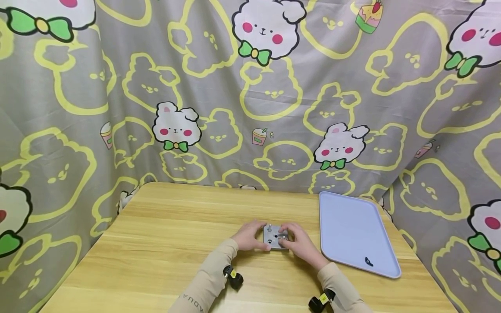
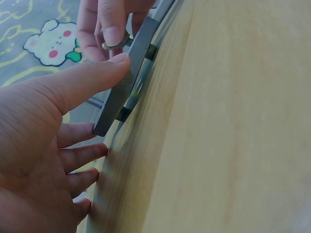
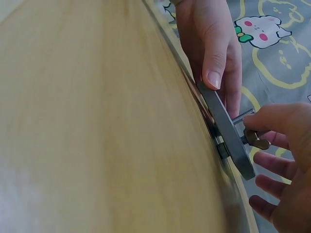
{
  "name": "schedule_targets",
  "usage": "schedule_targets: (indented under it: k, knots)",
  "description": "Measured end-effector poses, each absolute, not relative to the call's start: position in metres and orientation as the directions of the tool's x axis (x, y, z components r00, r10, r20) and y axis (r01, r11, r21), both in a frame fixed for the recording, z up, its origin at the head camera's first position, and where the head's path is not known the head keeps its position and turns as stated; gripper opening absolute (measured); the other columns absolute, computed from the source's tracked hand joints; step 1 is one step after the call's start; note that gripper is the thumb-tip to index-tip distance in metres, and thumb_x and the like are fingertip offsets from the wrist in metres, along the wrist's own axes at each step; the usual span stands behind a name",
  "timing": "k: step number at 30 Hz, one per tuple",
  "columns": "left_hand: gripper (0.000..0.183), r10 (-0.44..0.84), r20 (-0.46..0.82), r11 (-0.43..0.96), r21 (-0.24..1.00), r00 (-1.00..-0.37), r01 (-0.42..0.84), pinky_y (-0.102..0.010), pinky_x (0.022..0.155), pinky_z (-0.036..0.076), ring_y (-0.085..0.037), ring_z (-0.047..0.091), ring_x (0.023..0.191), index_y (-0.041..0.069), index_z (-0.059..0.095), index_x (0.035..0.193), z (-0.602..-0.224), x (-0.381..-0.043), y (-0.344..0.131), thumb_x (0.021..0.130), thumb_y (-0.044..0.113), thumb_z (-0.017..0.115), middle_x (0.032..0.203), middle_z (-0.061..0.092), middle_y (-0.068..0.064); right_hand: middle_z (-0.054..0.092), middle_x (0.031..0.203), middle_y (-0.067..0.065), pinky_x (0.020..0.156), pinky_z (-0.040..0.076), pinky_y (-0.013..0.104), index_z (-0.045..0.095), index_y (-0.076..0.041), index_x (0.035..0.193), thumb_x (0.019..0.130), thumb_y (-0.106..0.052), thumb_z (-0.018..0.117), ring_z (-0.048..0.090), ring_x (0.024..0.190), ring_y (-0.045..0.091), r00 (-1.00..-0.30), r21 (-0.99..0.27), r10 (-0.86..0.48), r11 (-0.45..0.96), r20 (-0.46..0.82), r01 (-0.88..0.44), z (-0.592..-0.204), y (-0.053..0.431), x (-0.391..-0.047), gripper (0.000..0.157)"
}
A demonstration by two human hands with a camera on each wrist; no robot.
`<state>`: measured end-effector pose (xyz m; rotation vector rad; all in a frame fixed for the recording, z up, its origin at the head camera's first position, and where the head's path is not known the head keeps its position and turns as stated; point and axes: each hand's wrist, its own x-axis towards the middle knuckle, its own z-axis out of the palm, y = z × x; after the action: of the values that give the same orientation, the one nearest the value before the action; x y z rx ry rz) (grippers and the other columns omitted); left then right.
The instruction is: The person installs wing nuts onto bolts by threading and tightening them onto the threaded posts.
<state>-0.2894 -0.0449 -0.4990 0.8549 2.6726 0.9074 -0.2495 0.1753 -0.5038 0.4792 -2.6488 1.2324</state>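
A grey metal plate (image 1: 270,240) with holes lies at the middle of the table, low over the wood on small dark feet (image 2: 123,114). My left hand (image 1: 249,236) grips its left side, thumb along the near edge. A threaded bolt (image 1: 269,228) stands up from the plate's far left part. My right hand (image 1: 300,243) is over the right part, where thumb and forefinger pinch a brass-coloured wing nut (image 3: 257,141) on a second bolt. The other right fingers are spread loosely beside the plate. Part of the wing nut is hidden by the fingertips.
A pale blue tray (image 1: 354,226) lies at the right of the wooden table (image 1: 164,243). A small dark object (image 1: 369,261) is in its near part. A patterned grey curtain (image 1: 219,95) hangs behind the table and along both sides.
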Motion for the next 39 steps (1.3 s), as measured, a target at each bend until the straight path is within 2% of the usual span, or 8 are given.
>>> schedule_targets:
  k: [7, 11, 19, 25, 33, 39]
  knots:
    - [0.087, 0.577, -0.001, 0.648, 0.610, -0.817, 0.456, -0.052, 0.121, 0.021, -0.036, 0.031, 0.145, 0.006, 0.041, 0.146, -0.498, -0.290, -0.045, 0.077, 0.044, 0.079, 0.151, 0.043, -0.014, 0.063, 0.124, 0.015, 0.106, 0.039, 0.058, 0.068, -0.015, 0.097, 0.081, -0.007, 0.074, 0.054, 0.121, 0.035, -0.914, -0.700, -0.255, 0.588, 0.315, -0.405, -0.503, 0.172, -0.251, 0.019]
    - [0.086, 0.575, -0.007, 0.649, 0.612, -0.818, 0.452, -0.052, 0.121, 0.022, -0.036, 0.030, 0.145, 0.006, 0.041, 0.146, -0.498, -0.289, -0.045, 0.078, 0.043, 0.079, 0.151, 0.043, -0.014, 0.060, 0.128, 0.019, 0.103, 0.037, 0.063, 0.067, -0.019, 0.093, 0.081, -0.006, 0.074, 0.051, 0.122, 0.039, -0.890, -0.676, -0.309, 0.579, 0.335, -0.456, -0.503, 0.172, -0.250, 0.019]
    - [0.086, 0.569, -0.006, 0.654, 0.610, -0.822, 0.448, -0.051, 0.121, 0.022, -0.035, 0.031, 0.146, 0.007, 0.042, 0.146, -0.500, -0.291, -0.044, 0.077, 0.043, 0.079, 0.151, 0.044, -0.013, 0.060, 0.127, 0.015, 0.102, 0.037, 0.064, 0.063, -0.023, 0.084, 0.078, -0.008, 0.076, 0.049, 0.122, 0.040, -0.881, -0.653, -0.333, 0.592, 0.335, -0.472, -0.500, 0.174, -0.246, 0.021]
    - [0.086, 0.569, 0.003, 0.653, 0.606, -0.822, 0.454, -0.050, 0.121, 0.023, -0.035, 0.033, 0.144, 0.006, 0.043, 0.145, -0.499, -0.291, -0.044, 0.075, 0.041, 0.080, 0.150, 0.045, -0.013, 0.060, 0.127, 0.016, 0.105, 0.033, 0.067, 0.063, -0.021, 0.088, 0.078, -0.011, 0.077, 0.048, 0.124, 0.042, -0.900, -0.676, -0.322, 0.596, 0.295, -0.434, -0.500, 0.177, -0.245, 0.019]
    - [0.087, 0.576, 0.022, 0.645, 0.602, -0.817, 0.470, -0.052, 0.120, 0.023, -0.037, 0.034, 0.143, 0.005, 0.043, 0.145, -0.500, -0.292, -0.045, 0.074, 0.040, 0.081, 0.150, 0.045, -0.014, 0.060, 0.128, 0.015, 0.106, 0.033, 0.066, 0.064, -0.019, 0.096, 0.077, -0.018, 0.079, 0.049, 0.124, 0.042, -0.902, -0.654, -0.320, 0.621, 0.291, -0.432, -0.502, 0.185, -0.243, 0.024]
    - [0.088, 0.577, 0.018, 0.635, 0.619, -0.817, 0.462, -0.052, 0.120, 0.023, -0.037, 0.034, 0.144, 0.005, 0.043, 0.145, -0.501, -0.291, -0.045, 0.074, 0.041, 0.081, 0.150, 0.045, -0.014, 0.061, 0.128, 0.015, 0.107, 0.031, 0.067, 0.064, -0.018, 0.095, 0.079, -0.013, 0.072, 0.049, 0.125, 0.042, -0.912, -0.666, -0.289, 0.623, 0.290, -0.409, -0.505, 0.190, -0.240, 0.018]
